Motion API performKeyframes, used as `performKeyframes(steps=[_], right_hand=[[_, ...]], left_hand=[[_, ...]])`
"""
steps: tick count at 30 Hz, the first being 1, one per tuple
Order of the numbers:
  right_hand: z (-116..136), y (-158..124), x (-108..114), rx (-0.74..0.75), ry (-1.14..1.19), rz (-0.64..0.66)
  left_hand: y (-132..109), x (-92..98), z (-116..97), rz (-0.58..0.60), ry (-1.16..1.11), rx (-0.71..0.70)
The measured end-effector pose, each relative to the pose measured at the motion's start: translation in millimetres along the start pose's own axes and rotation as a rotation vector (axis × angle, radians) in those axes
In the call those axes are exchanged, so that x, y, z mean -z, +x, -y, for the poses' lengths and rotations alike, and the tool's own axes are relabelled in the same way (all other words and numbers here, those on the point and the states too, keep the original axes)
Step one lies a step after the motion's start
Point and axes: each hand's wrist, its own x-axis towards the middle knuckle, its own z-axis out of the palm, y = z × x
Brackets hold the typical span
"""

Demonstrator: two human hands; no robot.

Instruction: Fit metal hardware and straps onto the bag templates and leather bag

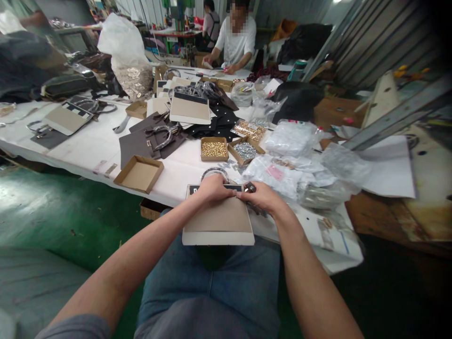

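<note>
A flat beige bag panel (219,216) with a white lower border and a dark strip along its top lies in front of me, over the table's near edge and above my lap. My left hand (213,189) is closed over its upper edge, thumb on the dark strip. Closed at the panel's upper right corner, my right hand (260,197) holds a small dark-ended object (250,187); its kind is hidden by the fingers. The two thumbs nearly meet. Just beyond the panel a plastic-wrapped ring handle (214,171) shows.
Small boxes hold gold studs (214,149) and silver pieces (245,150). A cardboard tray (139,174) is left of the panel. Plastic bags (289,136) crowd the right. Farther back are stacked panels (189,110) and grey pieces with handles (151,141). A person (237,37) works across the table.
</note>
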Motion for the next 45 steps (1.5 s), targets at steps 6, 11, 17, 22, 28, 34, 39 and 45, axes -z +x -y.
performKeyframes(steps=[6, 11, 17, 22, 28, 34, 39, 45], right_hand=[[-1, 5, 0, -0.016, 0.005, 0.038], [-2, 8, 0, -0.036, 0.025, 0.047], [-5, 9, -1, -0.041, 0.036, 0.043], [-1, 10, -1, -0.037, 0.005, 0.058], [5, 7, -3, -0.05, -0.006, 0.047], [13, 3, 4, -0.014, -0.166, -0.246], [17, 4, 2, 0.014, -0.107, -0.152], [1, 12, -9, -0.034, -0.006, -0.099]], left_hand=[[5, 3.4, 3, 0.037, -0.012, 0.033], [12, 6.6, 8, 0.096, -0.029, 0.007], [8, 8.4, -1, 0.057, -0.045, 0.109], [3, 11.4, -7, 0.068, -0.013, 0.141], [6, 11.0, -3, 0.083, -0.017, 0.145], [12, 11.3, 0, 0.094, -0.021, 0.154], [10, 12.2, -4, 0.101, 0.054, 0.157], [7, 14.6, -9, 0.116, 0.112, 0.191]])
